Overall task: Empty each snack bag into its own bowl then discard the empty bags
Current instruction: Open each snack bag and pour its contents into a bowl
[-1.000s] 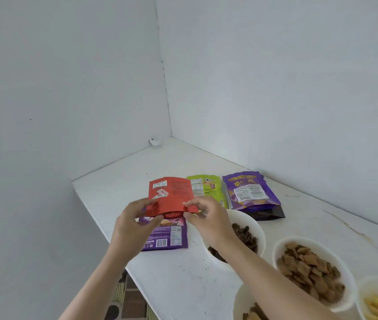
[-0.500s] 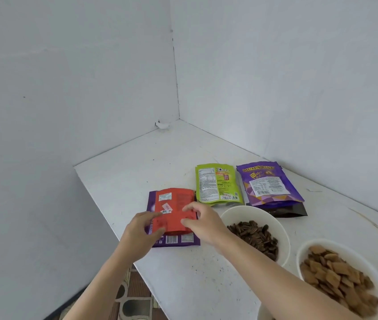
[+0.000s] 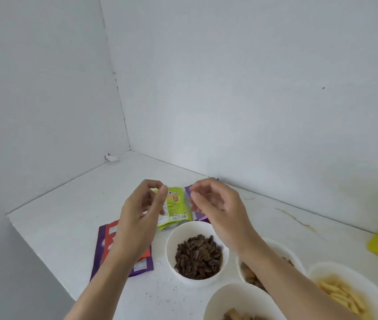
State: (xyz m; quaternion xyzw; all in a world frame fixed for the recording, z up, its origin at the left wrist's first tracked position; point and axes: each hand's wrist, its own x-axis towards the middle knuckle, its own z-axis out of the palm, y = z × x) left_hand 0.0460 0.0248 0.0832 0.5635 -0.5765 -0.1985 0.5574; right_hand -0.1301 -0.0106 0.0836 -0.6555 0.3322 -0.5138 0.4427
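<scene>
Now left hand (image 3: 140,215) and right hand (image 3: 218,204) hover empty, loosely curled, above the green bag (image 3: 176,210); gathering empties seems next.

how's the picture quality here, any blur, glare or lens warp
Head view: soft overall, the left hand and right hand a little smeared, the seed bowl clearer; its wide lens bows the wall corner; lighting even, shadows faint, no glare.
</scene>
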